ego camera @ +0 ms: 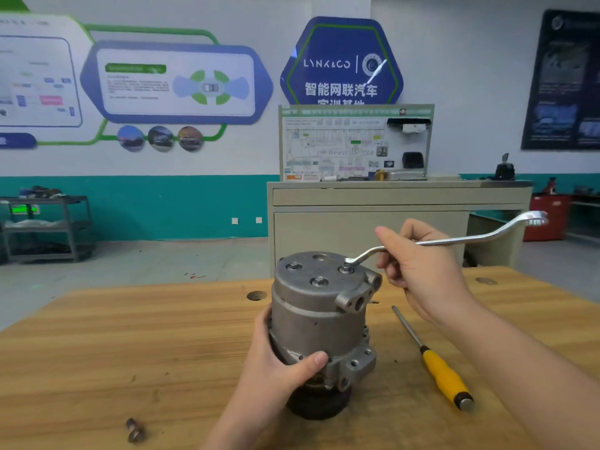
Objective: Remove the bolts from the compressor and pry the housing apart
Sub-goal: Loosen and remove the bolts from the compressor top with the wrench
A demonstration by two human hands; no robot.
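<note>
Your left hand (276, 362) grips the lower body of the compressor (324, 323), standing upright on the wooden bench (130, 352). Above that grip, your right hand (418, 271) holds the wrench (454, 241), its ring end seated on a top bolt (346, 269). A yellow-handled screwdriver (435, 362) lies right of the compressor.

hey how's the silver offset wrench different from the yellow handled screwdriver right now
The silver offset ring wrench is held in the right hand above the wooden table, its ring end on a bolt atop the grey metal compressor; the yellow-handled screwdriver lies untouched on the table. The wrench is bare metal with cranked ends; the screwdriver has a straight shaft and a yellow grip. Both are long hand tools to the right of the compressor, which the left hand steadies.
</note>
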